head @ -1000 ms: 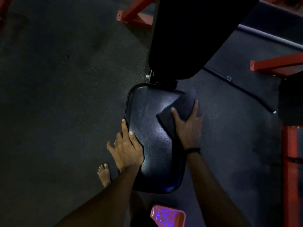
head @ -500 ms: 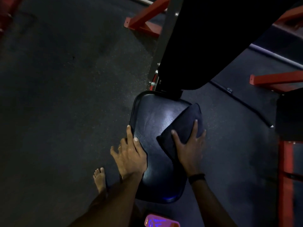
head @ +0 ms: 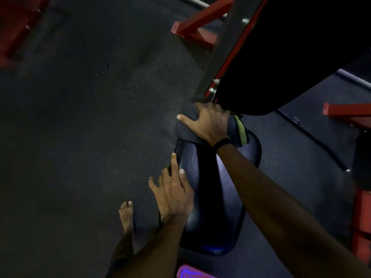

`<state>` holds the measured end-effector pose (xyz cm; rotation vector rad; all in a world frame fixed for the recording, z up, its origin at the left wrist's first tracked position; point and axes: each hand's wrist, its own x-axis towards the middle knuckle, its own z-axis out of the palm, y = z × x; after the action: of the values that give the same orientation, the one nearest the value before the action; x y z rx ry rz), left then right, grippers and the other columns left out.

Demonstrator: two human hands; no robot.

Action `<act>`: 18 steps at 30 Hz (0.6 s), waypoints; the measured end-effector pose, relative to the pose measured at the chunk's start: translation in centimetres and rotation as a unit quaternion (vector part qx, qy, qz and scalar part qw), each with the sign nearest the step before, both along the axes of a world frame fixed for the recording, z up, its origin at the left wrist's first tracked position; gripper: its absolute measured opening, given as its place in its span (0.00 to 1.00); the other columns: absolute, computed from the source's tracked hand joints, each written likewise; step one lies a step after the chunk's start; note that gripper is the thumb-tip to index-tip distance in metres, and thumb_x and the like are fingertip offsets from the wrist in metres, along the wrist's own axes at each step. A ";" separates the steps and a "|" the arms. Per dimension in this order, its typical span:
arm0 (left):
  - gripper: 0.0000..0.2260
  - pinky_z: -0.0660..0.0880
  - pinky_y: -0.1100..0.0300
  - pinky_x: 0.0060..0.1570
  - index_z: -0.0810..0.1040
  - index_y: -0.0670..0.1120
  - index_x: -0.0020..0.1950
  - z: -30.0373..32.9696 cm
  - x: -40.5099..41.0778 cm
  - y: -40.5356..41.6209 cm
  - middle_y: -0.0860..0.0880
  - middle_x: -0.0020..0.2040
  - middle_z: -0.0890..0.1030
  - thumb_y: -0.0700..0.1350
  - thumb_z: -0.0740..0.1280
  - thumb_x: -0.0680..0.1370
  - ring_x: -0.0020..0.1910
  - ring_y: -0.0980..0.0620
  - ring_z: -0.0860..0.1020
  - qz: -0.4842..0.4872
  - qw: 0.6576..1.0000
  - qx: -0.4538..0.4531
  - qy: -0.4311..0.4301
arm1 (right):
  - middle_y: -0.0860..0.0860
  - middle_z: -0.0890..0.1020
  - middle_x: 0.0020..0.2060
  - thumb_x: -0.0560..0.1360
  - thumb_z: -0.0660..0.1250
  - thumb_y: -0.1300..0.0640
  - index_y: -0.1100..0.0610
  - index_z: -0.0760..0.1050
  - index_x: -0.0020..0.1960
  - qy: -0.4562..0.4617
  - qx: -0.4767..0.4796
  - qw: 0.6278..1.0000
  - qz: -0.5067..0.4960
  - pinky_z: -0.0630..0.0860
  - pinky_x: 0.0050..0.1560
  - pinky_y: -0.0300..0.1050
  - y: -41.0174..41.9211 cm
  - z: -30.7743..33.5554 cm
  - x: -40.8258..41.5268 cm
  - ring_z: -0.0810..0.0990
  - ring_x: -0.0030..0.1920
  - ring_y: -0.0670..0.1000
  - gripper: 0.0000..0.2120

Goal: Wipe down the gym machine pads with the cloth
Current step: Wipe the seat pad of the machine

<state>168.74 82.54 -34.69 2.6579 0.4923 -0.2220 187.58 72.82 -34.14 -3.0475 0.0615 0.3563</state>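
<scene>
Honestly nothing here I can read. No brand, number or sticker shows on the seat pad [head: 210,197], the big back pad [head: 301,57] up at 1 o'clock, or the red frame [head: 192,31] at 12. The cloth [head: 186,129] has a yellow-green strip at its edge, but it's too dark to tell if anything is printed on it. Down at 6 o'clock there's a glowing pink and blue thing [head: 190,272] with some squiggly blue pattern, way too blurry to make out as letters.
</scene>
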 end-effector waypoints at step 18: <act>0.33 0.50 0.37 0.76 0.51 0.53 0.82 1.3 -0.4 0.8 0.46 0.82 0.55 0.67 0.44 0.80 0.78 0.47 0.59 0.099 0.968 -0.207 -0.099 | 0.52 0.78 0.62 0.71 0.63 0.32 0.53 0.81 0.59 0.050 -0.080 0.980 0.175 0.50 0.69 0.78 5.7 0.9 -2.9 0.67 0.70 0.59 0.29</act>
<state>168.37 83.33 -33.36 2.1786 0.5714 0.0053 184.70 78.56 -33.22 -3.1903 -0.4671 0.5514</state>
